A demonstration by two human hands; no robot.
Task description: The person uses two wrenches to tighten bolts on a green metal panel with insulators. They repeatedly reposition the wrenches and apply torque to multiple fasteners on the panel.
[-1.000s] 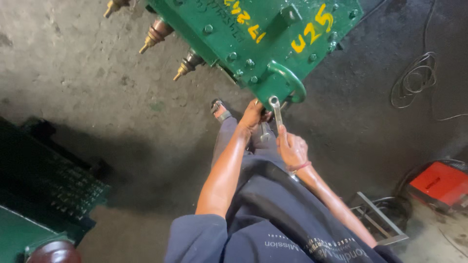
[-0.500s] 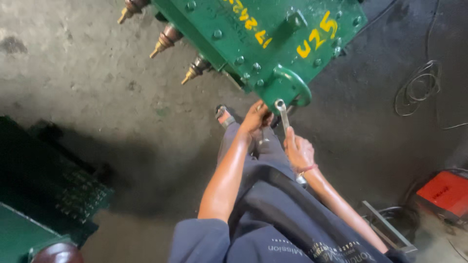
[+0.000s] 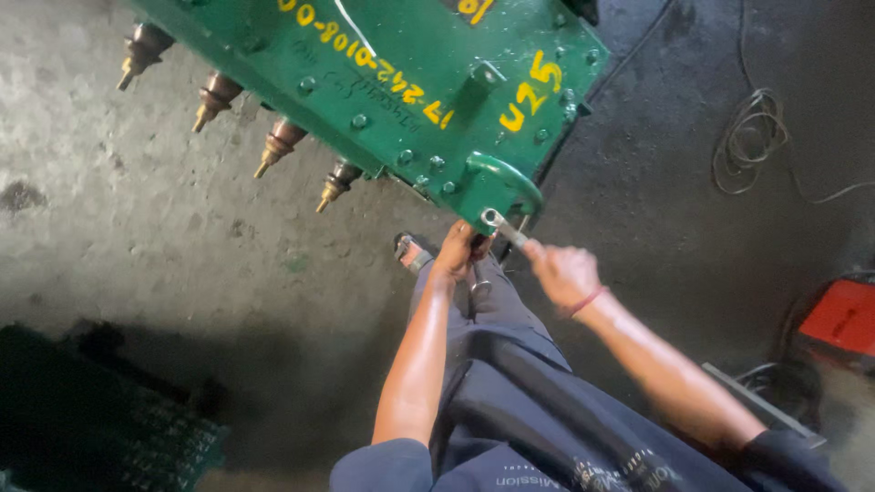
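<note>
Concrete floor (image 3: 182,237), right grip (image 3: 563,273) closed on wrench (image 3: 504,230), left grip (image 3: 456,248) under green tank (image 3: 410,82)

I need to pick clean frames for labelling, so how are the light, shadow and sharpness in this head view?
Head view: daylight falls evenly on the green metal tank and the concrete floor; a deep shadow darkens the lower left; the right hand and its wrench are slightly motion-blurred, the left hand sharper; no strong glare.
</note>
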